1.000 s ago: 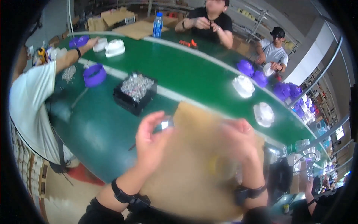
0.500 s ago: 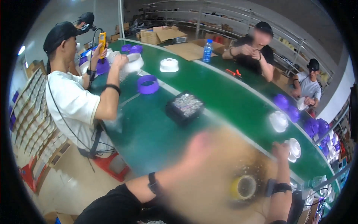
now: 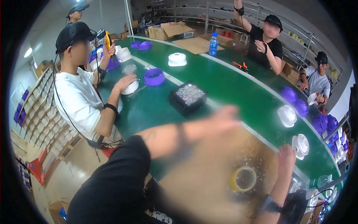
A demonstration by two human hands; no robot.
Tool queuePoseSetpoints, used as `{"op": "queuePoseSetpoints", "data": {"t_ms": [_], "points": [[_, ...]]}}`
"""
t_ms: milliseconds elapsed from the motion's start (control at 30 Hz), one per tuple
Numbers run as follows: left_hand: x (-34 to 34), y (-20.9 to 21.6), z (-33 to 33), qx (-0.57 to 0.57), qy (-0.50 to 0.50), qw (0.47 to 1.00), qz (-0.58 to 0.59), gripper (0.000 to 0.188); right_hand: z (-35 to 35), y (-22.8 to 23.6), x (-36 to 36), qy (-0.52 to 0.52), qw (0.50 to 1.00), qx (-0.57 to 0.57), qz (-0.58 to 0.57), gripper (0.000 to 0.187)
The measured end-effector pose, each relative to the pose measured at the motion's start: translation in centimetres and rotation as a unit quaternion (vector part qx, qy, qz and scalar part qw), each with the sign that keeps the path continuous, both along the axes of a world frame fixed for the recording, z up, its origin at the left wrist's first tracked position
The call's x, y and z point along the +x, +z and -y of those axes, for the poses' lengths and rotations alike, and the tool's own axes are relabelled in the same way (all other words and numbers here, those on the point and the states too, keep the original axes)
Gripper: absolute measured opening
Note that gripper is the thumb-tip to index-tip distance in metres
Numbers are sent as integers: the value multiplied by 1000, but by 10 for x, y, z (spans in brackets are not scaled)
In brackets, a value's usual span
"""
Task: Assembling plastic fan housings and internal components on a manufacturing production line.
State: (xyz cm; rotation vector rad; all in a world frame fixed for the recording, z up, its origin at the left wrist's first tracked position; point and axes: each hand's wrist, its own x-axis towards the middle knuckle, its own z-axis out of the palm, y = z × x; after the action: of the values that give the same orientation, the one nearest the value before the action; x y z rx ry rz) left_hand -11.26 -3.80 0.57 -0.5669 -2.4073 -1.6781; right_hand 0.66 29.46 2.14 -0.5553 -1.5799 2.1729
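My left hand (image 3: 226, 116) is stretched out over the far edge of the brown board (image 3: 201, 168); motion smears its fingers. Beyond it on the bench sits a black box (image 3: 188, 106) full of small shiny bits. At the right, my right hand (image 3: 286, 156) has its fingers closed at the near edge of a white round plastic housing (image 3: 301, 146), tilted on the green belt. Between my forearms, a yellow ring like a tape roll (image 3: 238, 179) lies on the board, with small specks in and around it.
Another white housing (image 3: 287, 115) and purple bowl-shaped parts (image 3: 289, 95) line the belt's right side. A purple ring (image 3: 154, 77) and a blue bottle (image 3: 213, 44) stand farther off. A co-worker (image 3: 84, 89) at the left touches a white bowl (image 3: 130, 88). Other people sit across.
My left arm has swung right and farther out over the board. My right hand stays at the white housing. The left co-worker's hand has lowered; a person across has raised an arm.
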Motion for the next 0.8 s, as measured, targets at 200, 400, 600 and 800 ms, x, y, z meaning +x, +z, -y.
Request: {"op": "queuePoseSetpoints", "data": {"t_ms": [200,400,600,800], "points": [[-72,21,-61,-173,34,984,9,44,-7,-31,5,-88,992,86,43,21],[-77,9,-80,-257,39,964,-55,43,30,-18,11,-74,983,167,32,11],[-50,19,-116,-327,63,943,4,59,-4,-71,13,-105,976,189,-20,8],[-48,22,-72,-35,92,994,-45,35,0,-77,-8,-78,980,176,-47,4]]}}
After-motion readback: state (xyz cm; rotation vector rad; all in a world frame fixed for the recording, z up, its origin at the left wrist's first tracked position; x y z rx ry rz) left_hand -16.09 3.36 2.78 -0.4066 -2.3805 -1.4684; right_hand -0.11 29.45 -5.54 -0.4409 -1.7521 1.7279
